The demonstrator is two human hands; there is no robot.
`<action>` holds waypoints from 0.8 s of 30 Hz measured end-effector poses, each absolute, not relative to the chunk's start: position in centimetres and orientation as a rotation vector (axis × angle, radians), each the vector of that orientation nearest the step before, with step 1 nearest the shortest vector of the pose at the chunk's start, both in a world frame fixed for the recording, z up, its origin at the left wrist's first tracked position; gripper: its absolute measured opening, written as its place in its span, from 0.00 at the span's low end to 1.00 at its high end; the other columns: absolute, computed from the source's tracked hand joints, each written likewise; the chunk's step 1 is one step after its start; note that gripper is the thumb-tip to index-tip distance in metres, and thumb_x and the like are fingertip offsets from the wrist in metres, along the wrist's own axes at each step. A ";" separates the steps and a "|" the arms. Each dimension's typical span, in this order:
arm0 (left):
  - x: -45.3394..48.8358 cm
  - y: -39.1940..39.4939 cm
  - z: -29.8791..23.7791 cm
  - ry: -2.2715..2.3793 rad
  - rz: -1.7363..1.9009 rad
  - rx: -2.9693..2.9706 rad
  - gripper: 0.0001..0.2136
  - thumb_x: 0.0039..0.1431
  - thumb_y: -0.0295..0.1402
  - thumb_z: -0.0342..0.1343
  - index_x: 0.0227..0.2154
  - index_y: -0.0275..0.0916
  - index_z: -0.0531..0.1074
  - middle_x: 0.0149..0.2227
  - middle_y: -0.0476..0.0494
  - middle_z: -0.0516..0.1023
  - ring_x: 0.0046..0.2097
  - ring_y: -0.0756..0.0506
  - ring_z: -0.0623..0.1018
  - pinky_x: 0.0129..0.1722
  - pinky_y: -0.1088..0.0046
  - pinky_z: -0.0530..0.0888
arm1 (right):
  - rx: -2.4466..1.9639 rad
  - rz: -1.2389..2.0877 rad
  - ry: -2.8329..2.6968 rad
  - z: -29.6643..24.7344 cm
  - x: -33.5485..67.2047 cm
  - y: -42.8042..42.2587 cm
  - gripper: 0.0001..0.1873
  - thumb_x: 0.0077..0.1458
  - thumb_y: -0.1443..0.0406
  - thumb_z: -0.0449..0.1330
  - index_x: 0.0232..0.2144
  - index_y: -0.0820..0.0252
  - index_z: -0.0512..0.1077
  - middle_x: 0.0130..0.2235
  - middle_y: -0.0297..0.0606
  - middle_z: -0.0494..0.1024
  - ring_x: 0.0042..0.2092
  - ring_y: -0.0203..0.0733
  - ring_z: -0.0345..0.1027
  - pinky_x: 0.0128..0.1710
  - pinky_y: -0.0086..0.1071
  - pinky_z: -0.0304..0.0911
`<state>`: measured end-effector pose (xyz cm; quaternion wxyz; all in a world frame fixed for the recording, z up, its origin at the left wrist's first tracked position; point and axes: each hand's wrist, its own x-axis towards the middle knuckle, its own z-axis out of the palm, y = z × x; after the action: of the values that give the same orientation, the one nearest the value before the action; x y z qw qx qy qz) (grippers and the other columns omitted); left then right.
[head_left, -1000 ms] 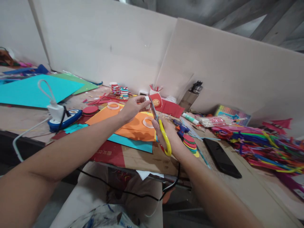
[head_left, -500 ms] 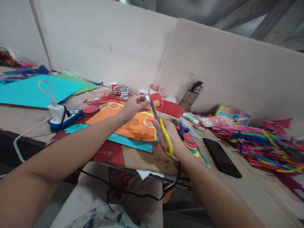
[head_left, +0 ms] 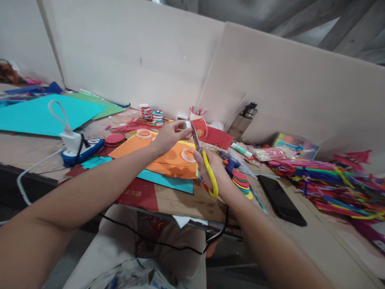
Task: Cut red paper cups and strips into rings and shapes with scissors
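Note:
My left hand holds a red paper cup on its side by the rim, above the orange paper sheet. My right hand grips yellow-handled scissors, blades pointing up at the cup's rim. A white tape ring lies on the orange sheet just under the hands.
Worktable littered with craft stuff: teal sheet, blue hole punch with white plug, stack of coloured paper circles, black phone, glue stick, pile of coloured straws, metal flask. White boards stand behind.
The scissor blades have edged slightly up and right onto the cup's rim; the cup has turned a little in my left hand.

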<state>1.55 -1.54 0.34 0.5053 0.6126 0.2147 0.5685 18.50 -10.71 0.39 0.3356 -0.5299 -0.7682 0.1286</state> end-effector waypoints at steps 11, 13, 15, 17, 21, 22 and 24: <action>1.6 -2.1 0.8 0.493 1.360 1.322 0.19 0.49 0.45 0.66 0.35 0.33 0.74 0.34 0.44 0.75 0.36 0.49 0.76 0.44 0.64 0.77 | -1.411 0.307 -2.007 0.4 18.3 -10.8 0.22 0.62 0.47 0.48 0.26 0.56 0.61 0.27 0.33 0.70 0.29 0.37 0.61 0.29 0.30 0.53; 1.6 -2.0 0.9 0.483 1.354 1.309 0.18 0.50 0.46 0.65 0.31 0.33 0.73 0.30 0.46 0.74 0.34 0.50 0.75 0.43 0.64 0.77 | -1.414 0.296 -2.027 0.5 18.3 -10.7 0.22 0.62 0.46 0.48 0.28 0.57 0.62 0.27 0.33 0.70 0.28 0.37 0.60 0.29 0.31 0.53; 1.7 -1.9 0.8 0.480 1.368 1.335 0.18 0.50 0.45 0.65 0.31 0.33 0.74 0.28 0.48 0.73 0.34 0.51 0.75 0.44 0.63 0.77 | -1.416 0.288 -2.049 0.5 18.3 -10.7 0.23 0.61 0.46 0.48 0.28 0.56 0.62 0.26 0.33 0.69 0.28 0.38 0.59 0.29 0.31 0.52; 1.7 -1.7 0.6 0.484 1.393 1.367 0.17 0.51 0.44 0.65 0.35 0.33 0.75 0.30 0.48 0.73 0.34 0.51 0.74 0.45 0.62 0.77 | -1.402 0.291 -2.058 0.5 18.3 -10.7 0.22 0.62 0.46 0.47 0.28 0.56 0.61 0.26 0.33 0.69 0.28 0.37 0.59 0.29 0.31 0.52; 1.7 -1.3 0.1 0.470 1.428 1.427 0.19 0.52 0.41 0.65 0.43 0.35 0.76 0.33 0.47 0.75 0.34 0.50 0.75 0.45 0.61 0.77 | -1.361 0.317 -2.042 0.5 18.4 -10.9 0.21 0.64 0.48 0.45 0.28 0.56 0.60 0.27 0.32 0.69 0.28 0.37 0.59 0.29 0.30 0.52; 1.8 -1.3 0.0 0.462 1.431 1.436 0.19 0.52 0.41 0.65 0.44 0.35 0.76 0.33 0.46 0.75 0.34 0.50 0.75 0.45 0.61 0.77 | -1.365 0.320 -2.033 0.4 18.3 -10.9 0.21 0.64 0.48 0.45 0.28 0.56 0.60 0.27 0.32 0.69 0.28 0.36 0.59 0.29 0.30 0.52; 1.8 -1.2 0.0 0.456 1.438 1.439 0.18 0.52 0.40 0.65 0.44 0.36 0.76 0.33 0.46 0.76 0.34 0.50 0.75 0.44 0.62 0.77 | -1.381 0.330 -2.013 0.3 18.3 -11.0 0.21 0.63 0.48 0.47 0.27 0.56 0.60 0.26 0.32 0.68 0.27 0.36 0.59 0.28 0.30 0.52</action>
<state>1.78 -1.22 -0.03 0.5042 0.5961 0.1890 0.5956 18.28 -10.95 0.33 0.3326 -0.5285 -0.7708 0.1264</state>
